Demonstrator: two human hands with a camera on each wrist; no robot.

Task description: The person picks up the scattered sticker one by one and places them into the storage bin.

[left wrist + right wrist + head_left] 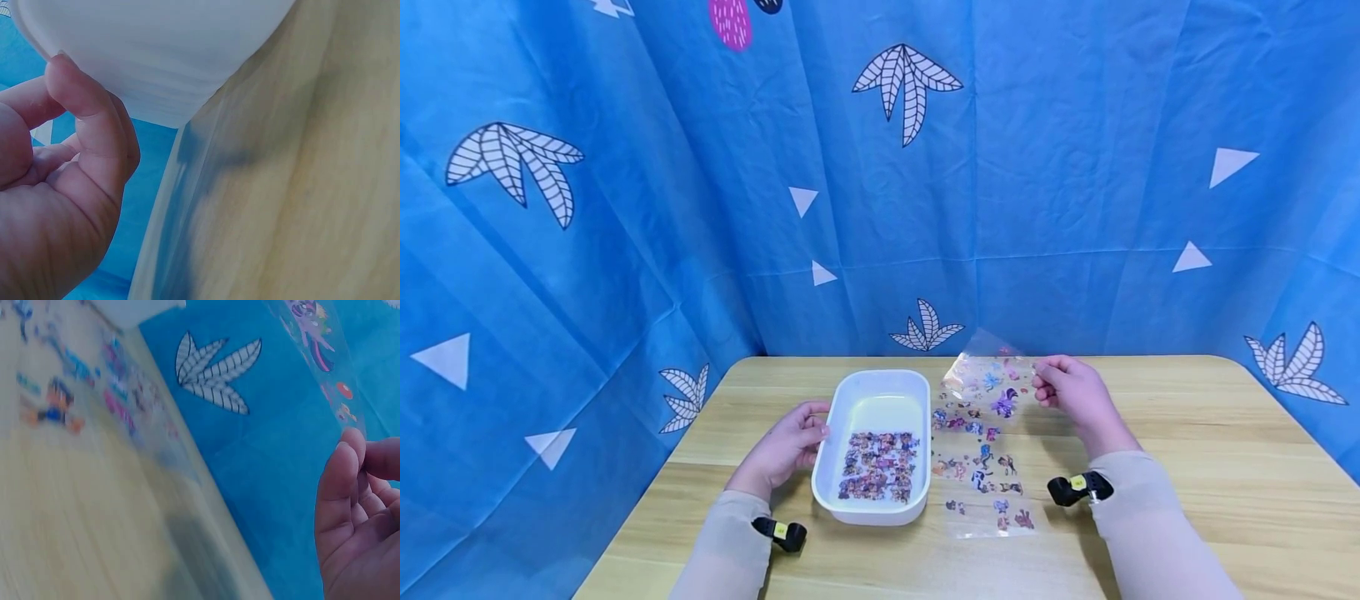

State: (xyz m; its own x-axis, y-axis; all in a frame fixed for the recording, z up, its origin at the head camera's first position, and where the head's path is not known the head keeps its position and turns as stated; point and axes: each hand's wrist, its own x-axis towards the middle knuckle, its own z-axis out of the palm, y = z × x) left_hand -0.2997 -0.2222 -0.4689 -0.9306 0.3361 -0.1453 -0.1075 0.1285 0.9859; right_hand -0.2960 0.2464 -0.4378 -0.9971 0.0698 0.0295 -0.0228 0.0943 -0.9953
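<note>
My left hand [790,442] grips the left rim of a white plastic tray [823,492], its thumb at the rim. Inside the tray, toward the near end, is a dense patch of small cartoon stickers [880,467]. To the tray's right, my right hand [1075,396] pinches the edge of a clear sheet of cartoon stickers [1006,402] between thumb and finger. The far part of this sheet is raised and bent. In the right wrist view, the lifted sheet [312,337] rises from the fingertips, while more clear film with stickers [56,400] lies on the tabletop.
Light wooden tabletop [1187,467] spreads under everything. A blue curtain [1075,167] with white leaves and triangles hangs behind the far edge and along the sides. Each sleeve carries a black wrist camera [1078,487].
</note>
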